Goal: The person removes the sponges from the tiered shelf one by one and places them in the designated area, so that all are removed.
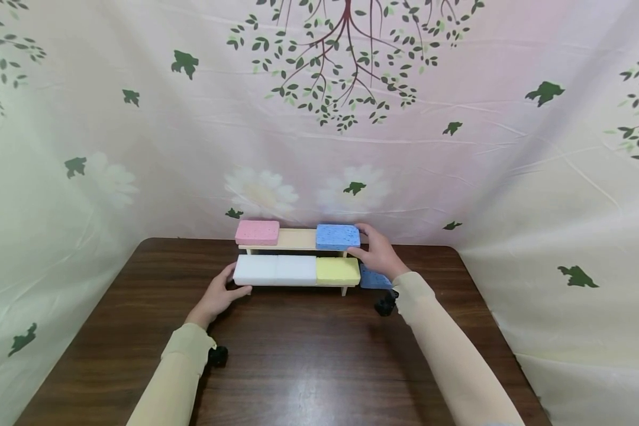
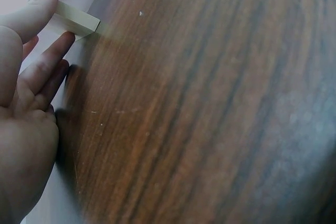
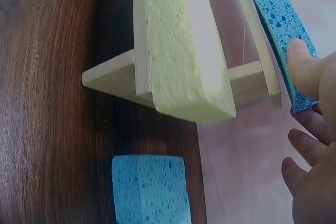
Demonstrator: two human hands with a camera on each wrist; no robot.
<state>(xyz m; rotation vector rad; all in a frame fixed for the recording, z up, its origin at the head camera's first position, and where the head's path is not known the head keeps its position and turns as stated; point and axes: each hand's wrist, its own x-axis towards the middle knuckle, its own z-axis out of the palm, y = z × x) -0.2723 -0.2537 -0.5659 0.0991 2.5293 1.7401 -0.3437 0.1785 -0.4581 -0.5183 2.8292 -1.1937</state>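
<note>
1. Head view: a pale wooden two-tier stand [image 1: 296, 238] is set near the middle of the far edge of the dark wood-grain worktop [image 1: 298, 349]. On its upper shelf, a pink rectangular sponge [image 1: 258, 232] lies at the left end and a blue speckled rectangular sponge [image 1: 338, 236] at the right end, with bare wood between. The lower shelf carries two white rectangular blocks [image 1: 276, 270] side by side, then a yellow rectangular sponge [image 1: 338, 270] against them. A second blue sponge [image 1: 374, 277] lies on the worktop beside the stand, towards the far right corner, partly behind the right hand [image 1: 379, 253]. That hand pinches the upper blue sponge at its right end; the left hand [image 1: 218, 299] is at the lower shelf's left end, thumb and fingers apart around the corner.

2. Left wrist view: the left hand's fingers are loosely extended, the thumb well apart from them. One fingertip is at a pale wooden piece, probably part of the stand; contact is unclear.

3. Right wrist view: the right thumb presses the upper blue sponge's face, while the other fingers fan out. Judging by this layout, the lower row looks filled; the upper gap and the loose blue sponge seem to be what is left.
</note>
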